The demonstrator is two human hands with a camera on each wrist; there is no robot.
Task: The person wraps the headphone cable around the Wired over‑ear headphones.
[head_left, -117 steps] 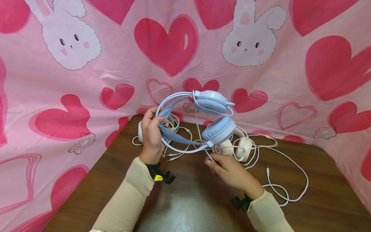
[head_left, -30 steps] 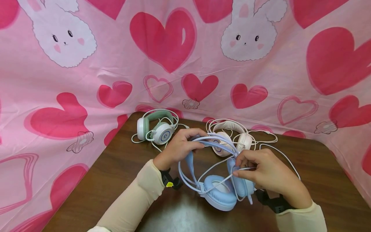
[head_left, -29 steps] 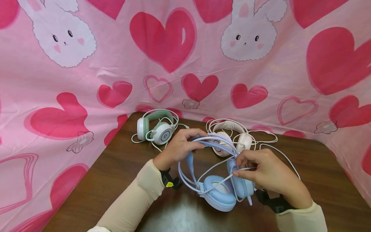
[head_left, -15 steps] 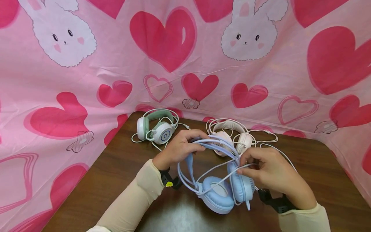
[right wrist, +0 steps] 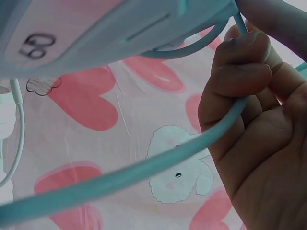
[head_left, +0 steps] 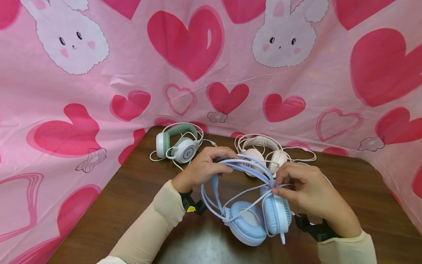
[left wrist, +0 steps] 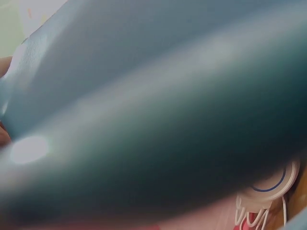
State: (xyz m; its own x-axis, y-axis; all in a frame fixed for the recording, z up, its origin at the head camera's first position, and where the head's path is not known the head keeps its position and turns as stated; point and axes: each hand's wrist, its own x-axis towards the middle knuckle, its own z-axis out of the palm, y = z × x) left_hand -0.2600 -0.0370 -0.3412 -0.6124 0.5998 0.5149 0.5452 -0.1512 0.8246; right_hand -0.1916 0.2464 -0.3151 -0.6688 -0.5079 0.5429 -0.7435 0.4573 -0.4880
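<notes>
A pair of light-blue headphones [head_left: 248, 220] hangs over the near part of the table, ear cups down and a short microphone boom at the right cup. My left hand [head_left: 202, 168] grips the top of the headband, thumb below it and fingers over it. Beside the right ear cup, my right hand [head_left: 306, 183] pinches the headphones' cable [right wrist: 144, 165] where it runs along the band's end. In the right wrist view the cable passes through the curled fingers. The blurred blue head strap [left wrist: 144, 96] fills most of the left wrist view.
White-and-green headphones [head_left: 185, 150] lie at the back left of the brown table [head_left: 132, 205]. Cream-white headphones [head_left: 278, 161] with loose cables lie at the back right, partly behind the blue pair. A pink heart-patterned curtain [head_left: 132, 73] surrounds the table's back and sides.
The blue headphones have come down from a raised, sideways pose to cups down. My right hand has moved up and right, to the right cup. Lately the right cup has turned slightly.
</notes>
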